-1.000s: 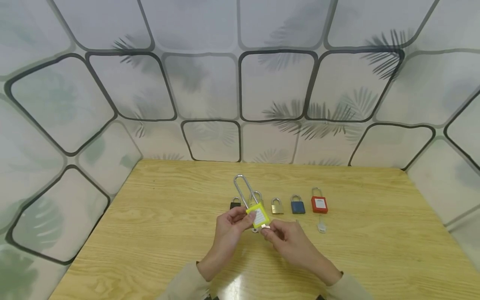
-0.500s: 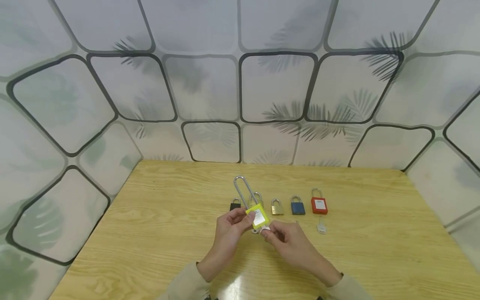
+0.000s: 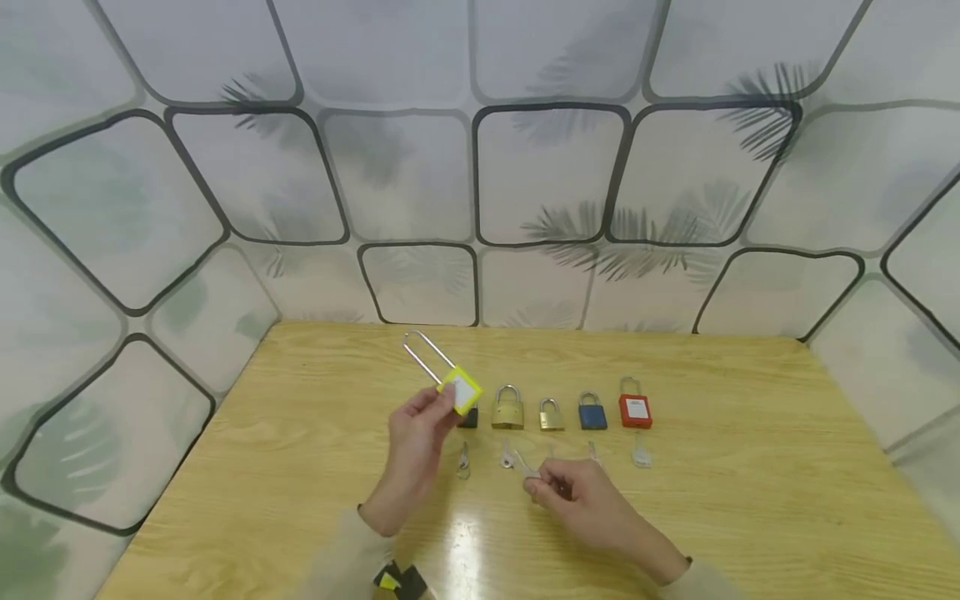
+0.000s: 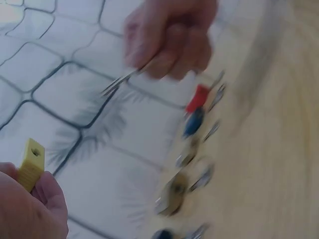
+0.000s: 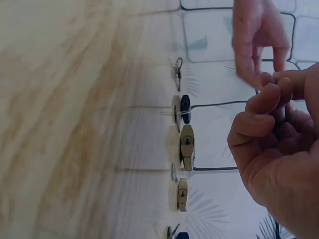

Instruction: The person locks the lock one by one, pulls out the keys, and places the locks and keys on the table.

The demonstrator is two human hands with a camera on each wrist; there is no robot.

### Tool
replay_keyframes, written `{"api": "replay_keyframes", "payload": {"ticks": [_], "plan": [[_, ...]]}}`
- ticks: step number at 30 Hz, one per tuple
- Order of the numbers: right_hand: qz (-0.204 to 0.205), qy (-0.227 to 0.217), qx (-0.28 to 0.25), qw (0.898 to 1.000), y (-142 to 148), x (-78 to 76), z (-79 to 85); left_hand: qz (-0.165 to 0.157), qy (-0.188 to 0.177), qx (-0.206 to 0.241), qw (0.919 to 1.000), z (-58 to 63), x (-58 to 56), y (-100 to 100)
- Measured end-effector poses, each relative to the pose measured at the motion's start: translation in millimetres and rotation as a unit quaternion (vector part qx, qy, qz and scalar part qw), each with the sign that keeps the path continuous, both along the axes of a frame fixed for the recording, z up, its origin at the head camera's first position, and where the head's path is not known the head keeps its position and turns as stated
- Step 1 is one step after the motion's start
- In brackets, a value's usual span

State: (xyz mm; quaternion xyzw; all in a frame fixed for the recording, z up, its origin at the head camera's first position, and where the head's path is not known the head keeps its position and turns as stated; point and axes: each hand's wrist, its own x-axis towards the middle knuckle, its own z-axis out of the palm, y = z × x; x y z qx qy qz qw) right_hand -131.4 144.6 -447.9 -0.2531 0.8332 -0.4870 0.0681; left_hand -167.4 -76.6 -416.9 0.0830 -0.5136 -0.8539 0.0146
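My left hand (image 3: 416, 437) grips a yellow padlock (image 3: 467, 392) with a white label, raised at a tilt so its long steel shackle points up and left. In the left wrist view the bare keyhole in the end of the yellow padlock (image 4: 32, 164) faces the camera. Lower and to the right, the right hand (image 3: 588, 504) pinches a key (image 3: 525, 467) between thumb and fingers, its blade pointing up-left, apart from the padlock. The right wrist view shows the curled right-hand fingers (image 5: 264, 107), with the key hidden behind them.
On the wooden table stands a row of padlocks: black (image 3: 469, 419), large brass (image 3: 507, 412), small brass (image 3: 551, 418), blue (image 3: 592, 417) and red (image 3: 635, 412). Keys lie before them, such as one key (image 3: 463, 462) at the left and another (image 3: 641, 455) at the right.
The key has come out of the yellow padlock. My left hand has carried the padlock left and up, uncovering the large brass padlock; the right hand has stayed nearly in place with the key.
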Motion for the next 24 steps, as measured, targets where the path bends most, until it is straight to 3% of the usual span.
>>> {"api": "replay_keyframes", "payload": {"ticks": [3,6,13,19,24], "plan": [[-0.021,-0.016,0.007,1.0,0,-0.1,-0.6,0.015,0.02,-0.015,0.9996,7.8,-6.0,-16],[-0.038,-0.016,0.0,0.999,0,-2.3,0.8,-0.006,0.018,-0.032,0.9993,11.7,-6.8,-23],[-0.043,-0.032,-0.002,0.999,-1,-4.7,2.0,0.003,-0.011,-0.083,0.9965,5.5,-1.4,-36],[-0.064,0.038,0.02,0.997,-4,-6.7,-3.1,0.015,-0.02,-0.146,0.989,-3.4,5.7,-52],[-0.1,0.074,0.021,0.992,-6,-8.8,-5.5,0.023,-0.032,-0.159,0.9864,-10.8,13.1,-64]]}}
